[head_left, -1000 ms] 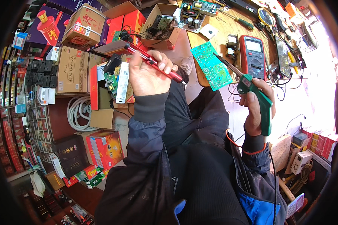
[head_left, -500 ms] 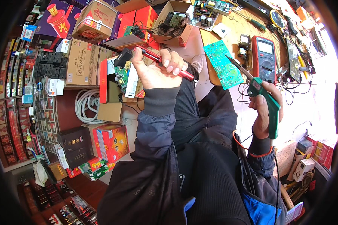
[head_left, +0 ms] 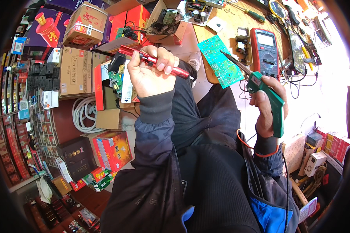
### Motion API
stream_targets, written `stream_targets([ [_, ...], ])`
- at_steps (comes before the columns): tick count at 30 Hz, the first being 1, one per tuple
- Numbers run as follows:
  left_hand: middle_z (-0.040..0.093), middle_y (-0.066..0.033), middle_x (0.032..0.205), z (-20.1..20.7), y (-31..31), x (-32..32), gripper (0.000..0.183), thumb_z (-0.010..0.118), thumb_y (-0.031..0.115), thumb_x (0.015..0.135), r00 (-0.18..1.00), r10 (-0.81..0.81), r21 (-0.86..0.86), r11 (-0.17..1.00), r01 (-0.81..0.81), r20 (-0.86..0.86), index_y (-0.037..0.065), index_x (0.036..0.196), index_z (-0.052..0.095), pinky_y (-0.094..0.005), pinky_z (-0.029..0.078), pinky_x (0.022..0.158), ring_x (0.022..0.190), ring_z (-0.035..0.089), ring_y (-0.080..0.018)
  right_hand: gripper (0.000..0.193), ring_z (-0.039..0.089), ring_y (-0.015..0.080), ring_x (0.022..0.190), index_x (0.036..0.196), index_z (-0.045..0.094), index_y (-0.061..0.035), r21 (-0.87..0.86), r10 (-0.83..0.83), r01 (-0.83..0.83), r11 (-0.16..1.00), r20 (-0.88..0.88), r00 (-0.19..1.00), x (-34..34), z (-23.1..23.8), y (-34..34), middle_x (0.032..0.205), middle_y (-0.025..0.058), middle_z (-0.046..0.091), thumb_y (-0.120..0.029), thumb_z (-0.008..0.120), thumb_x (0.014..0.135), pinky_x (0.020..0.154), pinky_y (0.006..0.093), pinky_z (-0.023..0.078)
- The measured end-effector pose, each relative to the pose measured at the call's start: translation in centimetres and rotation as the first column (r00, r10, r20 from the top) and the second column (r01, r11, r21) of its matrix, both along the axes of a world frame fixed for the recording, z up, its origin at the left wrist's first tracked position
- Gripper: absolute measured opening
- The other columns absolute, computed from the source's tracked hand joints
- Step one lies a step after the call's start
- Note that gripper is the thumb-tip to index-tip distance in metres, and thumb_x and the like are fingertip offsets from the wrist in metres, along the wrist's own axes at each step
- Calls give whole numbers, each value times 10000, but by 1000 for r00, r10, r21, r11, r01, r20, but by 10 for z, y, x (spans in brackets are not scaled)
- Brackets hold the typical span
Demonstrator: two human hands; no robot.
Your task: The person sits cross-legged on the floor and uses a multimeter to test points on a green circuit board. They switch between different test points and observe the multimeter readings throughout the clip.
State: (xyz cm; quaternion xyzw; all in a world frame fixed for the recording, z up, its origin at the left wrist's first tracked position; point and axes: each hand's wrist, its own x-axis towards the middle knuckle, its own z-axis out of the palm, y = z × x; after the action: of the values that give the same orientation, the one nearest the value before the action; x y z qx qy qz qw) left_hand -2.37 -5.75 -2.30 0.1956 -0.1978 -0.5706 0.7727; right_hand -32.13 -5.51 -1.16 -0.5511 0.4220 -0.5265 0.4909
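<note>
My left hand (head_left: 153,75) is raised palm up, fingers wrapped round a red solder sucker (head_left: 179,72). Its narrow pale nozzle points right, clear of the board. In my right hand (head_left: 268,106) is a green gun-shaped soldering iron (head_left: 275,106), a dark cable trailing down from that side. The iron's dark tip lies over the upper part of a green circuit board (head_left: 225,72), at or just above its surface; I cannot tell whether it touches. That board sits at the wooden table's near left corner, partly overhanging the edge.
Right of the board are a red multimeter (head_left: 265,54) and a part with dark heatsinks (head_left: 242,42). A green-handled screwdriver (head_left: 254,16) lies farther back on the table (head_left: 231,25). Cartons (head_left: 76,70) and an open box of electronics (head_left: 165,25) stand to the left, beside a coiled white hose (head_left: 81,114).
The whole view has shifted, so most things appear farther left and a little higher. Both hands keep their tools. The sucker's back end looks turned, and the iron's tip stays over the board.
</note>
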Motion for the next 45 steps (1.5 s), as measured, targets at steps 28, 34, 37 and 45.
stream_targets([
  [28, 653, -210, 1170, -32, 21, 33, 214, 602, 88, 916, 969, 119, 136, 979, -150, 217, -49, 1063, 674, -436, 466, 909, 959, 573, -290, 400, 657, 138, 732, 1302, 659, -1, 16, -30, 28, 999, 76, 997, -11, -9, -8, 1012, 120, 735, -141, 762, 941, 663, 257, 548],
  [34, 719, -112, 1002, -35, 26, 36, 509, 554, 460, 1080, 746, 105, 202, 929, -309, 657, -27, 1147, 685, -339, 550, 725, 840, 650, -186, 393, 633, 150, 741, 1325, 634, 2, 8, 26, -27, 1000, 62, 998, -11, -10, -9, 1039, 137, 702, -131, 700, 961, 674, 282, 524],
  [37, 704, -116, 969, -33, 24, 29, 566, 559, 518, 1074, 819, -1, 281, 939, -196, 574, -27, 1192, 659, -296, 526, 581, 666, 638, -155, 523, 620, 139, 716, 1370, 599, 42, 51, -62, 60, 997, 38, 997, -8, -15, -7, 888, 127, 704, -288, 712, 980, 644, 259, 449],
  [45, 706, -232, 1096, -30, 8, -14, 323, 542, 297, 1115, 790, 97, 203, 941, -271, 605, -3, 1235, 537, -339, 587, 619, 712, 703, -217, 446, 617, 140, 706, 1368, 594, 13, 13, -84, 84, 996, -37, 996, -5, -19, -9, 878, 125, 701, -221, 667, 996, 646, 261, 463],
])
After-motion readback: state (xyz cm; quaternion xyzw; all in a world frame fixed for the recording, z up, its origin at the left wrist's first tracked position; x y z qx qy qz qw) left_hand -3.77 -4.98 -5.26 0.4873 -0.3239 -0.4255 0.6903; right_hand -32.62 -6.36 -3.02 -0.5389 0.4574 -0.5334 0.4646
